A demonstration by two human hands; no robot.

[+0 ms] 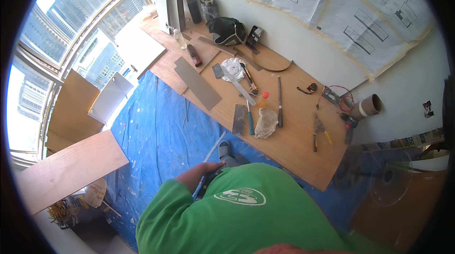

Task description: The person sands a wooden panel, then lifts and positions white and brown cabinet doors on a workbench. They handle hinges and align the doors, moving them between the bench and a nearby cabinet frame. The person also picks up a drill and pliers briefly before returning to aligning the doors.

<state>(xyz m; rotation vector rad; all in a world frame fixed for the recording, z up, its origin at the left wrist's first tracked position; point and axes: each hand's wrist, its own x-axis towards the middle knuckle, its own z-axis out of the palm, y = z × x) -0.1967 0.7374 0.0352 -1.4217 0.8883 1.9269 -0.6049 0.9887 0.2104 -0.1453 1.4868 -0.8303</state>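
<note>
My left hand (215, 166) is low by my waist, at the edge of my green shirt (237, 221). Its fingers are partly hidden, and I cannot make out whether they grip anything. Just beneath it shows a dark item with a blue edge (201, 186), close against my side. My right hand is not in view. In front of me stands a wooden worktop (303, 116). On it lie a crumpled pale cloth (267, 122), a green-handled tool (250, 120), a dark flat plate (239, 119) and a bottle with an orange cap (263, 100).
Pliers (317, 133), a tape measure (308, 88), a drill (350, 126) and a cardboard tube (368, 106) are at the worktop's right. A black bag (226, 31) sits at the back. Blue sheeting (147, 126) covers the floor; a wooden board (76, 168) juts in from the left.
</note>
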